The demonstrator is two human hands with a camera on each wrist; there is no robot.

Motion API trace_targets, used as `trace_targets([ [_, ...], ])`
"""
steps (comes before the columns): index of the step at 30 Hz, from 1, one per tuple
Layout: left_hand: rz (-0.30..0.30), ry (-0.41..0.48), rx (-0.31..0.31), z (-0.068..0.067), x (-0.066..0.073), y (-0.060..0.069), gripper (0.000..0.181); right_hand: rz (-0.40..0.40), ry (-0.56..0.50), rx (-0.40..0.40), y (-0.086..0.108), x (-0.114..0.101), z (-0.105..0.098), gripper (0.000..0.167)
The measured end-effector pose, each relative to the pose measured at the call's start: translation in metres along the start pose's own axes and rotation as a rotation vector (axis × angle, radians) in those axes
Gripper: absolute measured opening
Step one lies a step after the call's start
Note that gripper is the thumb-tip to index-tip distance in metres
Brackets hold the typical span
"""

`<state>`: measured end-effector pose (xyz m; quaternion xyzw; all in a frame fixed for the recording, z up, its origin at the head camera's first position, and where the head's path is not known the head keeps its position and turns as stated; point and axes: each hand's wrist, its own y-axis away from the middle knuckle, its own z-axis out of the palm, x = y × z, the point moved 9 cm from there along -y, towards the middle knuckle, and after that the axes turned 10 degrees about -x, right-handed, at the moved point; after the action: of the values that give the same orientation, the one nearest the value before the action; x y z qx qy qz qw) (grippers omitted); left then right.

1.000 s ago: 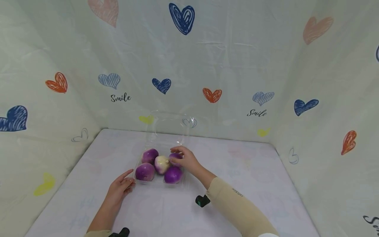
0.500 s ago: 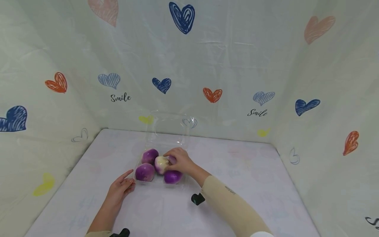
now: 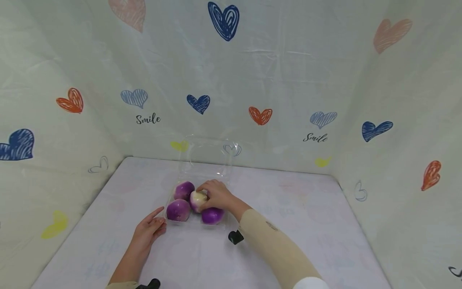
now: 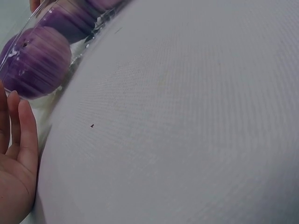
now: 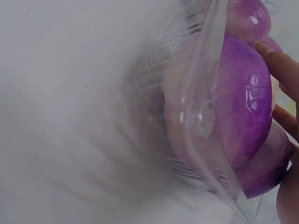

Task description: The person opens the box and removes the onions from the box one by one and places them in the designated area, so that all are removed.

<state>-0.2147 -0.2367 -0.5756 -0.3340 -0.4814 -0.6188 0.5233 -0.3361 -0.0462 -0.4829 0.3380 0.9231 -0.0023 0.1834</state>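
Purple-and-white turnips sit in a clear plastic clamshell box (image 5: 191, 88) on the table. My right hand (image 3: 218, 196) grips the pale-topped middle turnip (image 3: 196, 200), thumb on its near side and fingers on its far side. That hand covers the back right turnip in the head view. A bright purple turnip (image 3: 213, 216) lies just in front of it. On the left side are a front turnip (image 3: 178, 210) and a back turnip (image 3: 184, 190). My left hand (image 3: 146, 232) has its fingers extended, with the fingertips at the box's left wall.
The box's clear lid (image 3: 216, 174) stands raised behind the turnips, near the back curtain (image 3: 288, 80) printed with hearts. A white cloth covers the table (image 3: 288, 224). Black wrist devices (image 3: 236, 237) sit by both forearms.
My right hand has moved left from the back right turnip to the middle one, and its fingers have closed round it. The left hand has stayed in place beside the box.
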Motion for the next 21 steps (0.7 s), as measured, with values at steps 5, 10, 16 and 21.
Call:
trace_targets([
  [5,0.013,-0.003,0.004,0.001,0.001,0.001,0.033,0.016,0.046,-0.048,-0.009,0.0,0.004,0.062],
  [10,0.023,0.015,-0.011,0.003,0.001,0.001,0.036,0.031,0.05,-0.074,-0.015,0.0,0.005,0.061],
  [16,0.022,0.013,-0.01,0.003,0.001,0.001,0.037,0.054,0.026,-0.098,-0.017,0.002,0.006,0.061],
  [21,0.028,0.004,-0.01,0.003,0.003,0.002,0.037,0.06,-0.029,-0.084,-0.017,0.004,0.004,0.06],
])
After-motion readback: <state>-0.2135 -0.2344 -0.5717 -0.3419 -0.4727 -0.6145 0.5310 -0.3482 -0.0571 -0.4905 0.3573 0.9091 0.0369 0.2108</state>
